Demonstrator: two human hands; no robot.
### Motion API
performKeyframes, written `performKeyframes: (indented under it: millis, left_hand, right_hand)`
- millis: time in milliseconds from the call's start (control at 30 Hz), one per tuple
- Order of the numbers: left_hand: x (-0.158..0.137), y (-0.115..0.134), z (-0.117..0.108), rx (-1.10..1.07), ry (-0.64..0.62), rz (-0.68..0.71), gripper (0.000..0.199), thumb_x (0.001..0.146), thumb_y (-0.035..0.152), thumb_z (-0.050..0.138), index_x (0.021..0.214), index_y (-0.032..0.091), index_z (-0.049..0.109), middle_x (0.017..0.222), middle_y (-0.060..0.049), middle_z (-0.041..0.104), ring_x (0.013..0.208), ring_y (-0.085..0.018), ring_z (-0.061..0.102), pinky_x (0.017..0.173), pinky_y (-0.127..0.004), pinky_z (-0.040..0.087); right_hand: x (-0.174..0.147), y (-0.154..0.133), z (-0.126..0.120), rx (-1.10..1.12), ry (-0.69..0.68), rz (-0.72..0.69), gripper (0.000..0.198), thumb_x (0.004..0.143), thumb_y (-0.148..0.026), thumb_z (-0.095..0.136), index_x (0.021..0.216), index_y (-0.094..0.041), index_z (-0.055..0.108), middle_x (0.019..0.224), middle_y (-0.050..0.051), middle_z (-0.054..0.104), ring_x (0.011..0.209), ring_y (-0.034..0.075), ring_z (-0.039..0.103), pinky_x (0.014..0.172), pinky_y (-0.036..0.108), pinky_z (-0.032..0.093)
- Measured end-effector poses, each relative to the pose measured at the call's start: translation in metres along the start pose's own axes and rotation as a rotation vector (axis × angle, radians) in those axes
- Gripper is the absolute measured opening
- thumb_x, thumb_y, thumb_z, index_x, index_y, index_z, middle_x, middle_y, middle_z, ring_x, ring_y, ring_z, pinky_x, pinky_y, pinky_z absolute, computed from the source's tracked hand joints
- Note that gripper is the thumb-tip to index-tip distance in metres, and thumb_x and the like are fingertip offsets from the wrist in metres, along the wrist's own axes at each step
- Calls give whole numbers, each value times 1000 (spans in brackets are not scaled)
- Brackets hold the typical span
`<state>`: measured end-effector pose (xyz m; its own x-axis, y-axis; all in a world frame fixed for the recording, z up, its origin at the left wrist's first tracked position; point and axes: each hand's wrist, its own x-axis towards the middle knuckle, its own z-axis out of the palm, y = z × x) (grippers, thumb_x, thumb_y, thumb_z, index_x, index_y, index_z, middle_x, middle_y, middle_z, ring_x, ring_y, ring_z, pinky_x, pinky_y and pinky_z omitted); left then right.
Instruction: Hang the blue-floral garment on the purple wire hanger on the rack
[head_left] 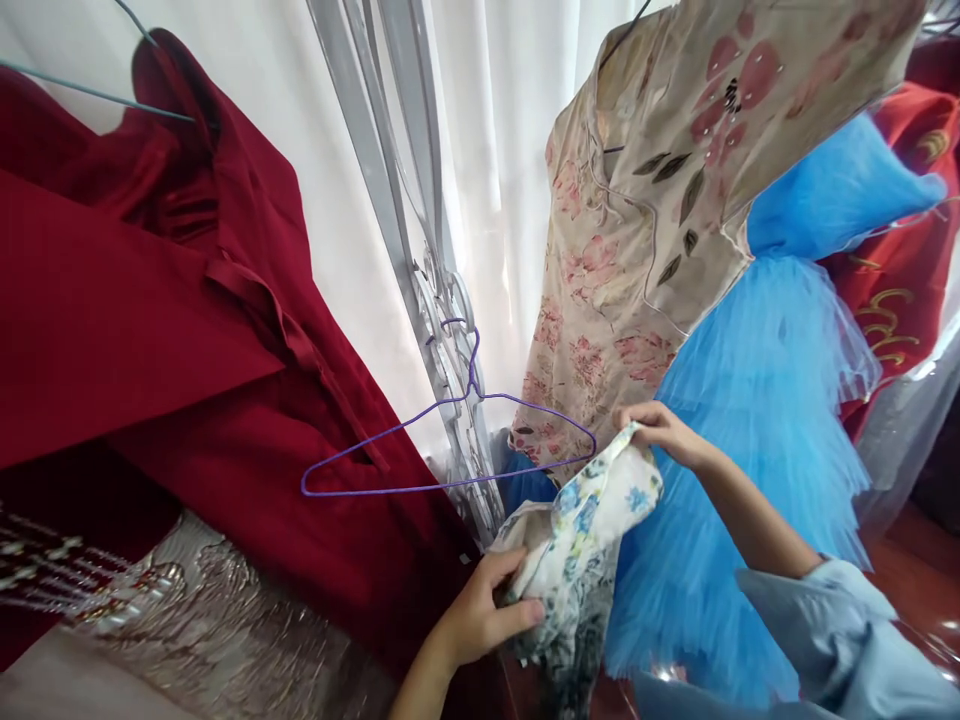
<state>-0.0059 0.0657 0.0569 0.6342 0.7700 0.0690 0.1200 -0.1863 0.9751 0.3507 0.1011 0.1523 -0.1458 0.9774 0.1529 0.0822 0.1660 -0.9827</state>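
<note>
A white garment with blue and yellow flowers (581, 530) hangs between my two hands, its lower part dark and bunched. My right hand (651, 430) pinches its upper edge between thumb and fingers. Lower down, my left hand (487, 610) grips the opposite side, thumb over the cloth. Just above the garment is a bare purple wire hanger (390, 490), hooked on a grey metal rack (450, 330). The hanger's right end is close to the cloth near my right hand; whether they touch I cannot tell.
Dark red garments (247, 330) hang on the left, above a beaded, shiny fabric (225, 590). To the right are a beige floral dress (592, 290), a blue tulle dress (720, 480) and a red garment with gold patterns (892, 290). A white curtain (487, 150) covers the back.
</note>
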Motion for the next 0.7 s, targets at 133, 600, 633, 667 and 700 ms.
performKeyframes:
  millis: [133,600,633,667,700]
  left_hand:
    - [-13,26,-8,52,63,48,29,72,43,76,79,18,64,75,0,51,74,-16,46,69,-24,40]
    - [-76,79,-173,601,511,-49,37,67,18,58,102,22,69,102,-4,70,96,-26,63,85,-29,48]
    - [-73,84,-181,723,510,-45,35,70,20,57,102,23,69,103,-4,70,97,-26,63,88,-30,47]
    - [-69,91,-188,837,514,-46,33,73,21,55,103,24,68,104,-4,69,98,-26,62,90,-31,46]
    - [-64,98,-193,939,527,-48,32,75,22,54,105,24,66,105,-5,68,99,-27,61,91,-33,46]
  right_hand:
    - [43,-5,22,178,40,-110,15,69,-29,66,65,-14,64,68,3,64,61,14,57,55,23,41]
    - [60,-23,67,171,-242,30,32,81,-34,71,104,-12,68,84,4,71,65,13,62,57,21,44]
    - [61,-24,65,159,-250,37,32,81,-35,71,104,-12,68,85,4,72,66,14,63,58,21,45]
    - [61,-24,63,153,-252,46,32,81,-36,72,103,-13,69,85,4,72,66,14,63,58,21,45]
    - [62,-24,62,151,-251,56,32,81,-37,72,103,-14,69,85,4,73,66,14,64,57,21,46]
